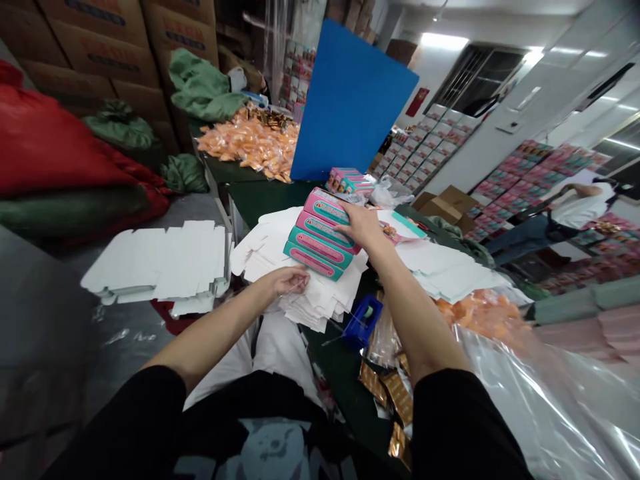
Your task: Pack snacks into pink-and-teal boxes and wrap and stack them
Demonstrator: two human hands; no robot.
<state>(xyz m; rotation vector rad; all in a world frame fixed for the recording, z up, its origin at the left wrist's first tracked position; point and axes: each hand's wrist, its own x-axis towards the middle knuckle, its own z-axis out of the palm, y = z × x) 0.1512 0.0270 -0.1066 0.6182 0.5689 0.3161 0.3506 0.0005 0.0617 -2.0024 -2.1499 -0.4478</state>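
Four pink-and-teal boxes (320, 240) sit stacked in a leaning pile on the green surface (260, 197), and your right hand (361, 225) lies flat on the top box, fingers spread, pressing rather than gripping. Your left hand (287, 280) rests just near of the stack's bottom box, fingers curled loosely onto the heap of flat white carton blanks (310, 300) beneath it; whether it pinches a blank you cannot tell.

Judging by how things lie, those four boxes are made up and closed, and a few more finished ones (347, 180) stand farther back by the blue board (350, 100). Plenty appears left: the blanks under your hands are many, a second neat pile of blanks (160, 263) lies to the left, and more white sheets (445, 270) spread to the right.

As for contents, the stacked boxes are shut, so what is inside does not show. Loose orange packets (250, 140) are heaped on the far surface, and another orange heap (480, 317) lies to your right, partly under clear plastic film (540, 400). Gold-brown sachets (390, 393) lie near your right forearm, beside a small blue tape dispenser (364, 320). Brown shipping cartons (100, 40) are stacked at far left, closed. Another person (575, 203) bends over at far right, well apart from you.
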